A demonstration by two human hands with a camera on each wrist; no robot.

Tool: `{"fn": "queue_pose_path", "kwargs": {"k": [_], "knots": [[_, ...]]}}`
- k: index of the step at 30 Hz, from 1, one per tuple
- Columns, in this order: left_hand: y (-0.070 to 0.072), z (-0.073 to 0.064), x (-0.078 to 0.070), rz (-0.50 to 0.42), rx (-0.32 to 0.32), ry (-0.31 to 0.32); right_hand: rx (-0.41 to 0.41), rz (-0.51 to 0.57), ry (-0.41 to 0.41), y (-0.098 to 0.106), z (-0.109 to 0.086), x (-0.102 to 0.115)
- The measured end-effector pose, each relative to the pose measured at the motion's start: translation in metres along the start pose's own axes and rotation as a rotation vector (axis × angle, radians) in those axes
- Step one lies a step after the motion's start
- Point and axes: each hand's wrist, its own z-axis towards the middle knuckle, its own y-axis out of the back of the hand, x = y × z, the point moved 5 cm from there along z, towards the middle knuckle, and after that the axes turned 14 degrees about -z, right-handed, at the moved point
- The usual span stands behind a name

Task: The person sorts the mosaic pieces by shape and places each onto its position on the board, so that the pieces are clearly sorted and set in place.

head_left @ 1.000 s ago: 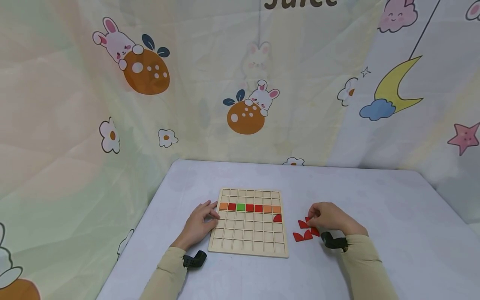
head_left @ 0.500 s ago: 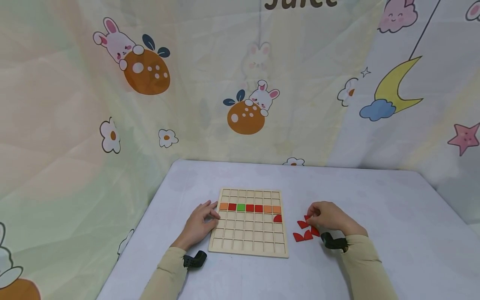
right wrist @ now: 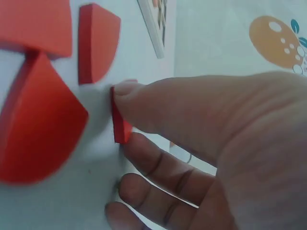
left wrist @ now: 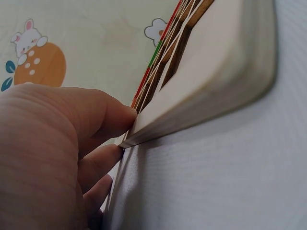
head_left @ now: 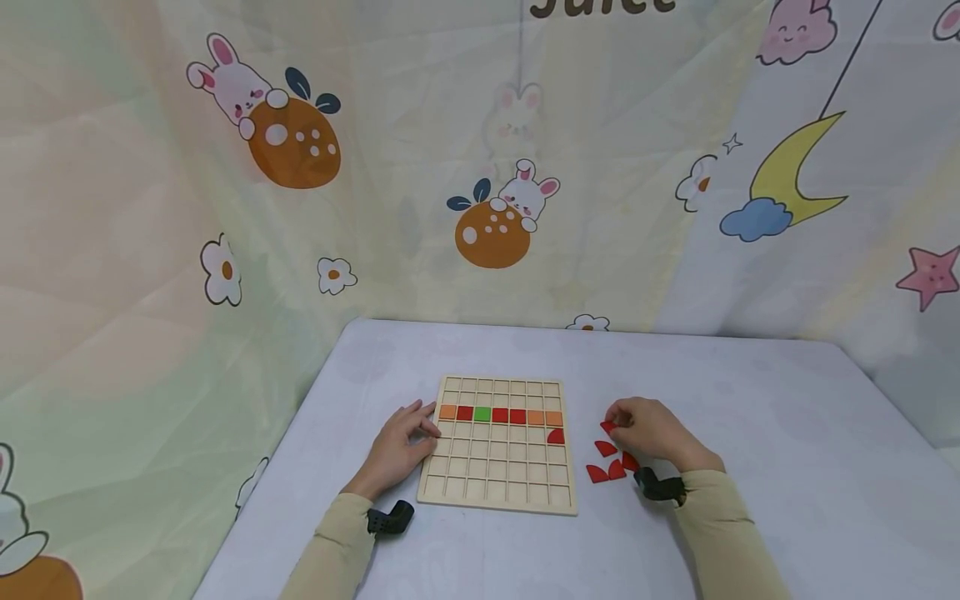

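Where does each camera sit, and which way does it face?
Head: worn on the head, facing forward and down at the board and red pieces; left hand, right hand and sleeves show.
Left wrist: on that wrist, looking along the left hand, partly visible, at the board's edge.
Right wrist: on that wrist, facing the pinched red piece; thumb and fingers show.
Shared: head and right wrist both show that piece in the right hand.

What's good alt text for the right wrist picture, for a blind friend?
A right hand pinches a small red piece over a pale table, with three more red pieces nearby and part of a board at the top.
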Motion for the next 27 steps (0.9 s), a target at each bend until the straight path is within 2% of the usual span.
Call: {"fn": "queue_pose_path", "kwargs": {"k": [16, 27], "knots": [[0.001, 0.001, 0.0, 0.003, -0.001, 0.004, -0.045, -0.025, 0.037, -0.003, 0.005, 0.012], [0.0, 0.0, -0.001, -0.004, 0.004, -0.004, -0.042, 0.0, 0.008, -0.006, 0.005, 0.012]]}}
